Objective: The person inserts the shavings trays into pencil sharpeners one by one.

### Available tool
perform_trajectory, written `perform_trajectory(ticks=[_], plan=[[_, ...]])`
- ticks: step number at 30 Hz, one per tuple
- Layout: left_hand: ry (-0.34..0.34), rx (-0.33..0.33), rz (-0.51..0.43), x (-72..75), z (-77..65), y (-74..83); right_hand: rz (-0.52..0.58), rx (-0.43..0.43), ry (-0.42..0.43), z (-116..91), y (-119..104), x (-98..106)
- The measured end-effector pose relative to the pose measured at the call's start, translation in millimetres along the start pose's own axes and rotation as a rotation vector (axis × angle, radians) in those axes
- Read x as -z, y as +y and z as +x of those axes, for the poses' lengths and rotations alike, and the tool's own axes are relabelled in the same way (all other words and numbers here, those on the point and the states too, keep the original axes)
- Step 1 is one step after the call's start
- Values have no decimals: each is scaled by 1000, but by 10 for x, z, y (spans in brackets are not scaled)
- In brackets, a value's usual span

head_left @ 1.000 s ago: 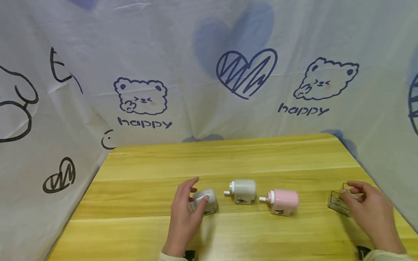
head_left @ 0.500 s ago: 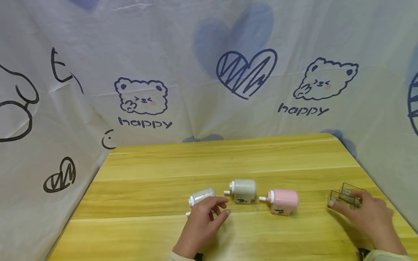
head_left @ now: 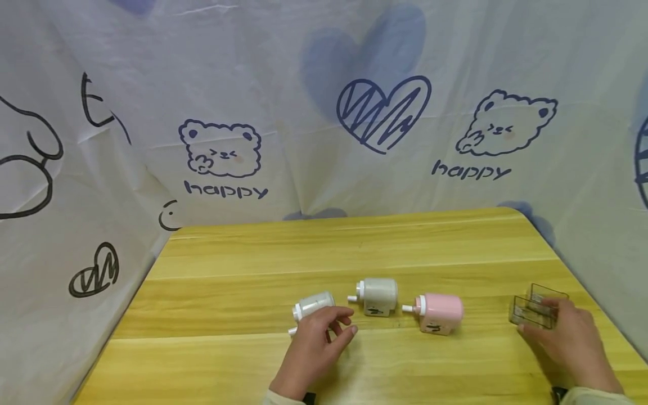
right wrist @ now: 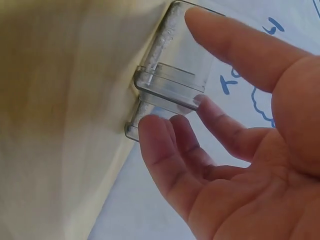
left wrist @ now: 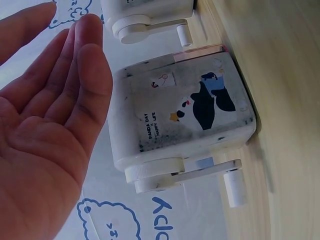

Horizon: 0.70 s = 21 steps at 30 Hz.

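Three hand-crank pencil sharpeners lie in a row: a white one (head_left: 315, 302) at left, a grey-white one (head_left: 381, 296) in the middle, a pink one (head_left: 442, 310) at right. My left hand (head_left: 319, 343) hovers with loose fingers in front of the left sharpener, covering part of it. Its wrist view shows a sharpener (left wrist: 185, 105) with panda print beside extended fingers, apart from them. At right, two clear drawers (head_left: 529, 314) stand one behind the other. My right hand (head_left: 577, 337) has thumb and fingers spread around the clear drawer (right wrist: 170, 85); whether they touch it cannot be told.
The sharpeners and drawers are on a yellow wood-grain table (head_left: 243, 253). A pale cloth (head_left: 304, 169) printed with bears and hearts hangs behind it and at both sides. The right drawers stand close to the table's right edge.
My left hand has left the left sharpener and moved right, its fingers loosening; the sharpener's crank shows now. My right hand shifted on the drawers, its thumb lastly drawing back from the front one.
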State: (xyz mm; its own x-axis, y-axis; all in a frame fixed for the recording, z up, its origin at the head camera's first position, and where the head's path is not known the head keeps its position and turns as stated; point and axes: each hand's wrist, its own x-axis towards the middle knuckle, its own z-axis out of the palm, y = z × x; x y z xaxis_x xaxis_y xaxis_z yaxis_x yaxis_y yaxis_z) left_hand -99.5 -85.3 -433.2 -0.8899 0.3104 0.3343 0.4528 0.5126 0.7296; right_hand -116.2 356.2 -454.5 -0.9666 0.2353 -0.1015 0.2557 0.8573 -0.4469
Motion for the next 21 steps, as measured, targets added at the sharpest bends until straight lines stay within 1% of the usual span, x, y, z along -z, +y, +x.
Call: perform_trajectory(ticks=[5,8,11,16,21], plan=[[-11,17,13,8,-4,-6,-7,41,56,6,6,-28],[-14,21,16,12,-5,-8,-11,59,74,9,26,-38],[-18,24,18,14,-5,-9,-10,67,65,14,48,-41],[-20,24,14,22,-2,-14,-20,58,28,26,66,-28],[-22,29,14,24,-5,-16,-32,34,-21,35,67,-21]])
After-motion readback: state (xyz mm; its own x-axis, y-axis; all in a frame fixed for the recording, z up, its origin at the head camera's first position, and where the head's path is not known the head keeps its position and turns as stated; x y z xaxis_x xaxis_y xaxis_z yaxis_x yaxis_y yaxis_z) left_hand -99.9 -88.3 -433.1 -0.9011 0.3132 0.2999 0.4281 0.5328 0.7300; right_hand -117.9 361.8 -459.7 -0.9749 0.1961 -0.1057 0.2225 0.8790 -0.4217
